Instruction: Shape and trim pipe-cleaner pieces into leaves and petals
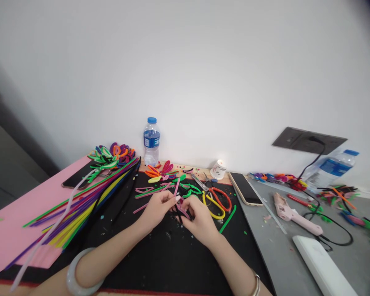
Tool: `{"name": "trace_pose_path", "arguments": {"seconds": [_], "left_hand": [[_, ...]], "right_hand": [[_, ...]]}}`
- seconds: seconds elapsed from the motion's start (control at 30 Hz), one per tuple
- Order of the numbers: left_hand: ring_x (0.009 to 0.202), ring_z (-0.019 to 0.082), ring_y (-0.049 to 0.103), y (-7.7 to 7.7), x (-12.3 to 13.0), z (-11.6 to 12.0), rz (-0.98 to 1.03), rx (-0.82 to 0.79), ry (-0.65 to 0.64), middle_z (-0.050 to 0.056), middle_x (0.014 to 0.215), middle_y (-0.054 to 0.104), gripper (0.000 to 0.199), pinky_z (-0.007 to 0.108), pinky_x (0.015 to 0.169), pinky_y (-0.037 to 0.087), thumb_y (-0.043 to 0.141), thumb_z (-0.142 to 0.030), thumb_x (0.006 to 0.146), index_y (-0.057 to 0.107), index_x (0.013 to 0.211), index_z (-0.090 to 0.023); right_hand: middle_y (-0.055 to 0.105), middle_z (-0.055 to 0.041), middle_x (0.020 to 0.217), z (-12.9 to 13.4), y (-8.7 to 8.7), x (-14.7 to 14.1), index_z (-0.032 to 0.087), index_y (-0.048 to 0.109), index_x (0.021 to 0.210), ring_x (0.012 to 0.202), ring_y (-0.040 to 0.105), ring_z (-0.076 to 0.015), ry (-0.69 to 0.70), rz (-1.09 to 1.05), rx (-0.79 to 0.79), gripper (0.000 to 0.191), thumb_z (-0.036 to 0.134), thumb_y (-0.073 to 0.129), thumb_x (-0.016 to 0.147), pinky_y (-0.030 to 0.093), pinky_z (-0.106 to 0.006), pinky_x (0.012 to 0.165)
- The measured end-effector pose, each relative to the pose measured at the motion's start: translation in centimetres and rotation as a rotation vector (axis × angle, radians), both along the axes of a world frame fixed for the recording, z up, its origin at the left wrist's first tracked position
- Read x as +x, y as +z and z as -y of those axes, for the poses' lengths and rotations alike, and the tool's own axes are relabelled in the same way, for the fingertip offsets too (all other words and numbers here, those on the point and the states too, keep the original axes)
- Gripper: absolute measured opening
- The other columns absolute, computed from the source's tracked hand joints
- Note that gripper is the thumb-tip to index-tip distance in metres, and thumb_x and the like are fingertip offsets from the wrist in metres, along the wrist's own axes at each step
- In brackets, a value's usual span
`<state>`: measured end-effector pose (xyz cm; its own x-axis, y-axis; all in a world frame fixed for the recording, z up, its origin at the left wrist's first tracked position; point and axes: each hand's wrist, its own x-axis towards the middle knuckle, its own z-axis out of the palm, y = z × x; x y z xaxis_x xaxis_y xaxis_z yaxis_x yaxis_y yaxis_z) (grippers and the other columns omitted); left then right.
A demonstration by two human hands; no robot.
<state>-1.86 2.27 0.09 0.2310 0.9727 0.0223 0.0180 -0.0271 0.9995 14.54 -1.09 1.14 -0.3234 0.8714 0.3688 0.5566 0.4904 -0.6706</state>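
Note:
My left hand pinches a pink pipe cleaner over the black mat. Close beside it, my right hand has its fingers closed on the same pink piece, and a short black strip shows between the hands. Fingers cover part of the joint, so how the pieces connect is hidden. Just beyond the hands lie green pipe cleaner loops and pink lengths. To the right of my right hand are scissors with red handles and another pair with yellow handles.
At left, a bundle of coloured pipe cleaners lies across pink card. A water bottle and paper cup stand by the wall. A phone, pink glue gun with its cord, and white box lie right.

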Motion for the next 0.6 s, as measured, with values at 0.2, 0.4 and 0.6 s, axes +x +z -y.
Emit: {"name": "trace_pose_path", "arguments": {"seconds": [0.2,0.4,0.6], "left_hand": [[0.054,0.012,0.053,0.3,0.0,0.1,-0.011,-0.012,-0.04,-0.003,0.054,0.058,0.027,0.023,0.058,0.04,0.059,-0.036,0.078,0.053,0.061,-0.017],[0.055,0.013,0.054,0.6,0.1,0.3,-0.047,-0.006,-0.106,-0.001,0.056,0.06,0.026,0.024,0.059,0.042,0.059,-0.035,0.078,0.053,0.061,-0.017],[0.057,0.014,0.056,0.4,0.0,0.2,-0.15,0.072,-0.104,-0.001,0.058,0.061,0.026,0.024,0.06,0.041,0.054,-0.033,0.081,0.051,0.06,-0.018]], "right_hand": [[0.045,0.0035,0.062,-0.3,-0.3,0.2,0.02,0.047,0.066,0.054,0.041,-0.0109,-0.13,-0.185,-0.054,0.016,0.019,0.048,0.082,0.032,-0.022,0.052],[0.038,0.0069,0.052,-1.3,-1.0,0.8,0.02,0.044,0.06,0.046,0.035,-0.0099,-0.261,-0.374,-0.234,0.024,0.032,0.054,0.079,0.028,-0.021,0.046],[0.036,0.0067,0.049,-1.3,-0.1,0.6,0.021,0.039,0.055,0.047,0.033,-0.01,-0.325,-0.295,-0.175,0.027,0.031,0.052,0.077,0.026,-0.022,0.047]]}}
